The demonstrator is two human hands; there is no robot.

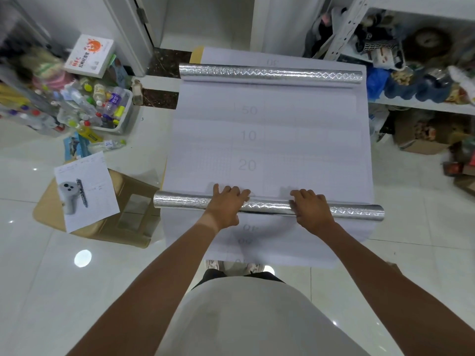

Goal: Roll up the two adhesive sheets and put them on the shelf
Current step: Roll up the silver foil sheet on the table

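Rolling step: I press my left hand (226, 204) and right hand (312, 209), fingers spread flat, on the half-rolled silver foil-backed adhesive sheet (267, 160); next I'd push it toward the far curl.

A white adhesive sheet (295, 150), backing side up and printed with a grid and the numbers 10, 20 and 50, lies flat on the floor. Its near end is wound into a silver embossed roll (180, 200) lying crosswise; a second silver roll (270, 73) lies across the far end. A white metal shelf (421, 105) stands just to the right.
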